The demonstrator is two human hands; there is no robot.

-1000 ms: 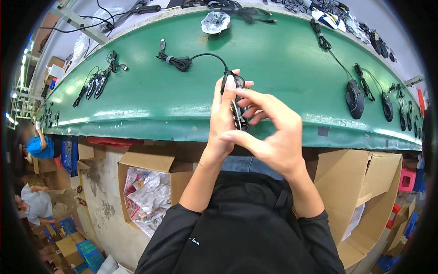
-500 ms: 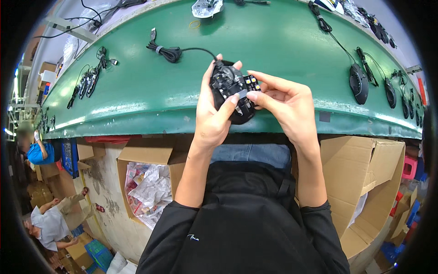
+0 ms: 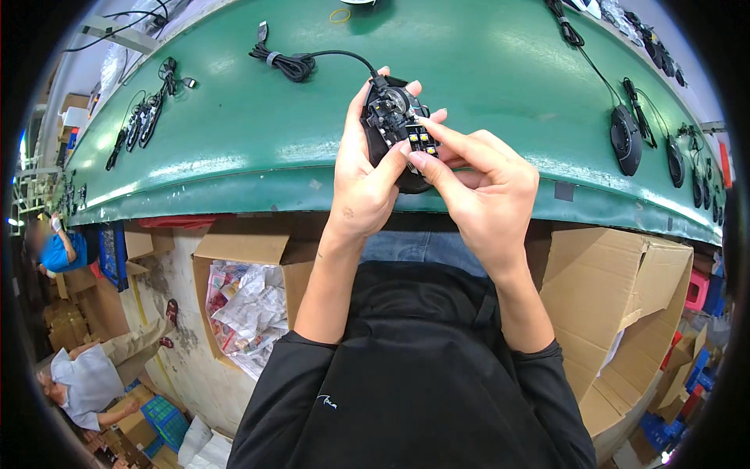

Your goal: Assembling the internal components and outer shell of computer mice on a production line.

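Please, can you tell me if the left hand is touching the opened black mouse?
Touching. The head view shows the left hand wrapped around the opened black mouse, with fingers along both its sides.

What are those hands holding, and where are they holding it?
The left hand cradles an opened black mouse around its sides; the right hand pinches a small board, seemingly by its edges.

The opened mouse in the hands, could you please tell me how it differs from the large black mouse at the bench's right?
The opened mouse shows its inner parts; the large mouse is closed up. The opened mouse is held in the left hand, with the right hand at its small board; the large mouse lies on the green bench. Both are dark and corded.
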